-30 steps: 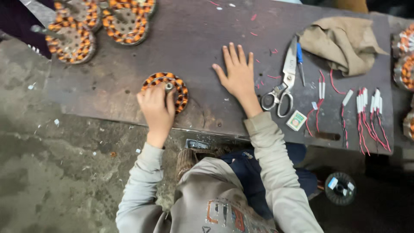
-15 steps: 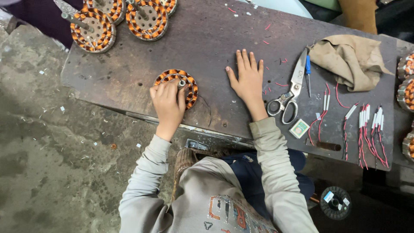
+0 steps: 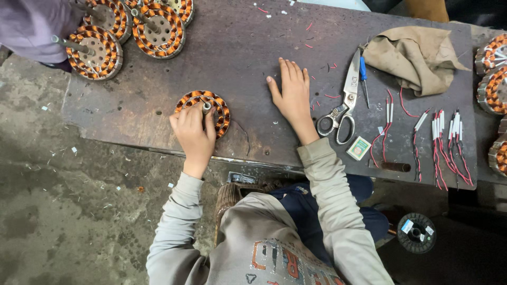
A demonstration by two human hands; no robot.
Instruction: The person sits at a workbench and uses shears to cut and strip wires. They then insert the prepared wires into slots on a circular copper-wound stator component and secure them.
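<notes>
Gripping a round copper-wound stator [image 3: 203, 112] at its near edge, the left hand [image 3: 193, 138] curls closed over the coil, fingers beside the short metal shaft that stands up from its middle. That stator lies flat on the dark, scuffed metal workbench [image 3: 232, 47], close to the bench's near edge. To the right of the stator, the right hand [image 3: 291, 97] rests palm down on the bench, open and flat, fingers spread, holding nothing. Further right of the stator lie steel scissors [image 3: 342, 103], with a small square green-and-white packet [image 3: 359, 148] just below their handles. Beyond those, red wires with white sleeves [image 3: 441, 140] lie in loose rows, and a crumpled tan cloth [image 3: 414, 58] sits above them. Up and left of the stator, three more stators [image 3: 127, 31] of glossy orange winding cluster together. A small black spool [image 3: 416, 233] with a white label sits on the floor.
</notes>
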